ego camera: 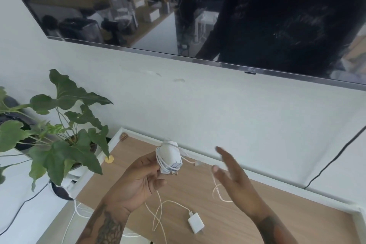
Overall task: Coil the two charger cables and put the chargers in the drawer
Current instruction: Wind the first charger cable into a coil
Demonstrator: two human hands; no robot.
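Note:
My left hand (138,180) holds a white charger (170,157) up over the wooden cabinet top (277,222). Its cable is wound round the body in several turns, and a short loose end (195,162) trails off to the right. My right hand (231,176) hovers just right of it, fingers spread and straight, holding nothing; it is blurred. A second white charger (195,225) lies flat on the cabinet top below, with its thin cable (158,218) sprawled in loose loops to the left. No drawer shows in the head view.
A potted plant (59,144) stands left of the cabinet, leaves reaching over its corner. A wall-mounted TV (198,16) hangs above. A black cable (332,162) runs down the wall at right. White cables (79,208) hang off the cabinet's left edge.

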